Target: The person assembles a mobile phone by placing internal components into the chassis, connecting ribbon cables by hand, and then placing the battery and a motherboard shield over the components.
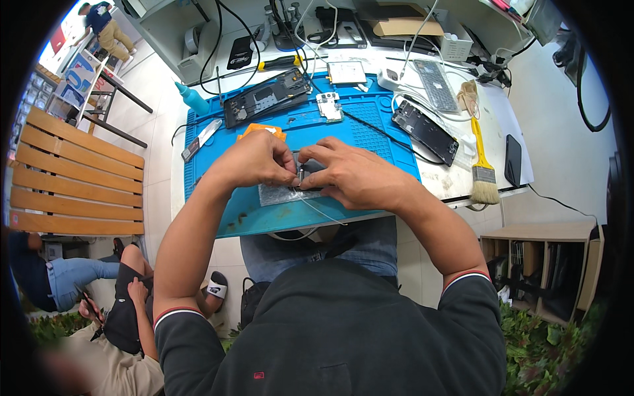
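Near the table's (439,181) front edge, elbows out, our left hand (259,158) and right hand (356,175) nearly meet; honestly can't tell what the fingers hold.

Red emblem (259,375) on shirt (370,330), lettering illegible

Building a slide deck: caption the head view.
Left hand and right hand close together over a blue mat, brush at right.
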Available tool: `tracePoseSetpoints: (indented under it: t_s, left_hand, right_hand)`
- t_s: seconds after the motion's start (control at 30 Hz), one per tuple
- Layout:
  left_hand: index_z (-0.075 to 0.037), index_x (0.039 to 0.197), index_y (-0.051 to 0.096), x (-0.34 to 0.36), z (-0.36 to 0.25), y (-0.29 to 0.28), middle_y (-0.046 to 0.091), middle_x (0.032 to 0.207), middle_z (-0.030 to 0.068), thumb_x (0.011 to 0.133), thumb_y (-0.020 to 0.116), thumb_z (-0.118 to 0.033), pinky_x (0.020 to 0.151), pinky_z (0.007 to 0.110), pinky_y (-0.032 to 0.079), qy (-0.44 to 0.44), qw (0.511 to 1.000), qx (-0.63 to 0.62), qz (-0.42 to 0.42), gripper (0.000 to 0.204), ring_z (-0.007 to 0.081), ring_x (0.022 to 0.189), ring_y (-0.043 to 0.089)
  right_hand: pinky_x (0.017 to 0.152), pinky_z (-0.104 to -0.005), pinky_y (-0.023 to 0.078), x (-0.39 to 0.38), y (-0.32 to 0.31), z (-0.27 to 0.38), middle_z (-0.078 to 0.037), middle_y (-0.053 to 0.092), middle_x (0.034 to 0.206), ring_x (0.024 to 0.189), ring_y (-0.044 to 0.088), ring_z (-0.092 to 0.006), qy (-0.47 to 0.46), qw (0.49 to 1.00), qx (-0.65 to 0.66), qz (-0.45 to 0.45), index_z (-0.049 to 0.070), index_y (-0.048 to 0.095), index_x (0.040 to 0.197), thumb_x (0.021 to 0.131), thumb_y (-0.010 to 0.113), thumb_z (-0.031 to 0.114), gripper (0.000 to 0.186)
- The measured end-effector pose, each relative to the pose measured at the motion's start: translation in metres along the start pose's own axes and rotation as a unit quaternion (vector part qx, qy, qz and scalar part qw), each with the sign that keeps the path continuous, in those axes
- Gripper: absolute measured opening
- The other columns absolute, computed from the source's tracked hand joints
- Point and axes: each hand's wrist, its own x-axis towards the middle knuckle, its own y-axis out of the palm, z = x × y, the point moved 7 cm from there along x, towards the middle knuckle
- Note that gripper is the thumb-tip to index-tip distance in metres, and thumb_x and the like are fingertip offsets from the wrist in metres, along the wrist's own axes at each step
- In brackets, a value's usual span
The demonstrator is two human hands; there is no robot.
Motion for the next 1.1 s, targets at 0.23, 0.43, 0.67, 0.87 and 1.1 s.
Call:
tracePoseSetpoints:
  t_s: [0.23, 0.43, 0.67, 0.87, 1.1]
  left_hand:
    - [-0.003, 0.087, 0.087, 0.004, -0.006, -0.001, 0.081, 0.078, 0.0057, 0.080, 0.097, -0.013, 0.065, 0.031, 0.059, 0.026, 0.999, 0.048, 0.004, 0.016, 0.0122, 0.069, 0.076]
    - [-0.002, 0.085, 0.086, 0.006, -0.006, 0.000, 0.080, 0.077, 0.0058, 0.079, 0.095, -0.010, 0.065, 0.031, 0.061, 0.011, 1.000, 0.016, 0.024, 0.014, 0.0123, 0.069, 0.076]
    - [-0.002, 0.084, 0.085, 0.006, -0.014, 0.000, 0.080, 0.076, 0.0056, 0.076, 0.091, -0.006, 0.064, 0.032, 0.061, 0.022, 0.998, 0.057, 0.017, 0.010, 0.0129, 0.068, 0.076]
    - [-0.002, 0.085, 0.085, 0.002, -0.017, -0.001, 0.079, 0.074, 0.0070, 0.076, 0.091, -0.011, 0.064, 0.033, 0.060, 0.005, 0.996, 0.088, -0.005, 0.014, 0.0136, 0.066, 0.076]
    - [-0.006, 0.104, 0.090, -0.025, -0.011, -0.007, 0.084, 0.090, 0.0076, 0.087, 0.087, -0.011, 0.074, 0.033, 0.061, 0.166, 0.981, 0.068, -0.077, 0.018, 0.0186, 0.081, 0.079]
  right_hand:
    - [0.120, -0.0443, 0.058, 0.001, -0.001, -0.005, -0.003, 0.062, 0.154, 0.142, 0.060, -0.0319, -0.005, 1.000, 0.007, 0.005, 0.028, 0.085, 0.140, 0.097, 0.085, 0.014, 0.046]
    - [0.117, -0.0448, 0.058, 0.002, -0.002, -0.001, -0.005, 0.063, 0.151, 0.137, 0.062, -0.0329, -0.016, 1.000, -0.014, 0.005, 0.029, 0.084, 0.142, 0.095, 0.086, 0.015, 0.049]
    - [0.114, -0.0463, 0.060, 0.006, 0.001, 0.002, -0.007, 0.063, 0.149, 0.139, 0.062, -0.0372, -0.001, 0.999, -0.028, 0.033, 0.022, 0.084, 0.137, 0.092, 0.085, 0.011, 0.046]
    - [0.111, -0.0474, 0.063, 0.004, 0.004, 0.008, -0.010, 0.062, 0.150, 0.139, 0.062, -0.0401, -0.010, 0.998, -0.062, 0.031, 0.017, 0.084, 0.136, 0.096, 0.081, 0.013, 0.040]
    - [0.111, -0.0470, 0.063, 0.001, 0.001, 0.005, -0.010, 0.063, 0.152, 0.140, 0.062, -0.0375, -0.016, 0.999, -0.040, 0.023, 0.016, 0.084, 0.136, 0.097, 0.082, 0.013, 0.039]
